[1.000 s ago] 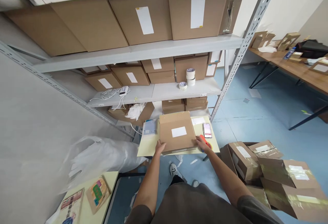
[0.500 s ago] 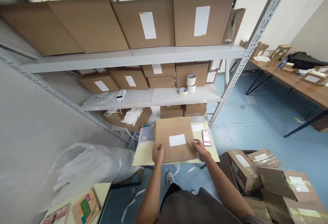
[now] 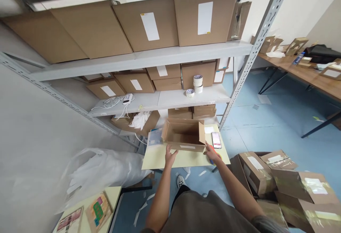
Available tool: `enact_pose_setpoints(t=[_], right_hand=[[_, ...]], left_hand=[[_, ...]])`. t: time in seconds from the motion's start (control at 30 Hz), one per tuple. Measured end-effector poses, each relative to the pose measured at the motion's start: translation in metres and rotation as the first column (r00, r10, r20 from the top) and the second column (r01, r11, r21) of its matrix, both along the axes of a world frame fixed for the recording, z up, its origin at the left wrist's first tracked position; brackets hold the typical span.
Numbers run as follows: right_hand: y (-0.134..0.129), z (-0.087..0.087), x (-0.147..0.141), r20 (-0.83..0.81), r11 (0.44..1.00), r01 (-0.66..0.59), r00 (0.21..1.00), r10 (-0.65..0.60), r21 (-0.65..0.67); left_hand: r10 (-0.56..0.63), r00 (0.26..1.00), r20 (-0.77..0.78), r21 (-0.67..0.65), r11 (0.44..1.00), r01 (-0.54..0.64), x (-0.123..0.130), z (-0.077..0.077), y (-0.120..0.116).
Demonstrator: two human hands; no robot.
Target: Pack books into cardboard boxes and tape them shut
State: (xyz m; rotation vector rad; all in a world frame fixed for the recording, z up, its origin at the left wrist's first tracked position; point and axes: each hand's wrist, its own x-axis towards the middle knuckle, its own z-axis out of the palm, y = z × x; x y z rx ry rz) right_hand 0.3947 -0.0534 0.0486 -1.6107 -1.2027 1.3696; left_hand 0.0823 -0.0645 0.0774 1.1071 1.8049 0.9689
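Observation:
An open cardboard box stands on the small cream table, its opening upward, a white label on its near side. My left hand is at the box's near left corner, thumb and fingers spread apart. At the near right corner is my right hand, fingers apart; whether they press on the cardboard I cannot tell. Partly under that hand lies an orange, yellow and blue item, its kind hidden. A phone lies right of the box, and a clear plastic packet lies to its left.
Ahead stands a metal rack with cartons, tape rolls and a power strip. Open boxes are piled at right. A translucent plastic bag is at left. A wooden table stands far right.
The box has tipped from showing its broad labelled side to standing with its opening up and farther back on the table. My left hand's fingers have opened out.

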Motion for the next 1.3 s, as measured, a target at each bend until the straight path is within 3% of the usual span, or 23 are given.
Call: enact_pose_setpoints(t=[0.13, 0.23, 0.33, 0.4, 0.47, 0.57, 0.7, 0.83, 1.0, 1.13, 1.2, 1.3], right_hand=[[-0.007, -0.021, 0.005, -0.056, 0.999, -0.021, 0.998, 0.020, -0.028], [-0.005, -0.013, 0.011, -0.081, 0.998, 0.059, 0.995, -0.059, 0.001], [0.003, 0.016, 0.011, -0.085, 0.979, 0.138, 0.988, -0.126, 0.149], [0.012, 0.042, 0.004, -0.078, 0.945, 0.143, 0.989, -0.125, 0.293], [0.021, 0.069, -0.012, -0.086, 0.907, 0.104, 0.993, -0.076, 0.409], [0.036, 0.098, -0.048, -0.048, 0.876, -0.090, 0.991, 0.128, 0.474], [0.055, 0.106, -0.088, 0.150, 0.831, -0.336, 0.942, 0.301, 0.444], [0.063, 0.096, -0.091, 0.395, 0.861, -0.390, 0.884, 0.250, 0.326], [0.058, 0.086, -0.060, 0.637, 0.898, -0.339, 0.766, 0.089, 0.281], [0.049, 0.058, -0.040, 0.771, 0.966, -0.207, 0.637, 0.015, 0.153], [0.048, 0.039, -0.039, 0.776, 0.989, -0.119, 0.631, 0.004, 0.091], [0.055, 0.015, -0.047, 0.717, 0.998, 0.019, 0.695, -0.054, 0.057]], left_hand=[[0.022, 0.996, -0.086, -0.007, 1.000, -0.023, 0.006, 0.008, -0.009], [0.065, 0.967, -0.247, 0.124, 0.992, -0.035, -0.001, 0.029, -0.011], [0.186, 0.901, -0.392, 0.363, 0.931, -0.035, -0.009, 0.061, 0.000], [0.205, 0.846, -0.493, 0.435, 0.900, 0.035, -0.013, 0.084, 0.019], [0.113, 0.795, -0.596, 0.375, 0.914, 0.152, -0.017, 0.104, 0.042], [-0.151, 0.689, -0.709, 0.112, 0.940, 0.322, -0.027, 0.119, 0.077], [-0.467, 0.544, -0.697, -0.315, 0.881, 0.352, -0.050, 0.108, 0.101], [-0.624, 0.491, -0.607, -0.513, 0.780, 0.357, -0.069, 0.077, 0.101], [-0.610, 0.524, -0.595, -0.469, 0.792, 0.390, -0.072, 0.047, 0.099], [-0.573, 0.612, -0.545, -0.377, 0.819, 0.432, -0.072, 0.034, 0.096], [-0.538, 0.648, -0.539, -0.324, 0.843, 0.430, -0.073, 0.029, 0.092], [-0.482, 0.690, -0.540, -0.253, 0.875, 0.414, -0.074, 0.019, 0.084]])
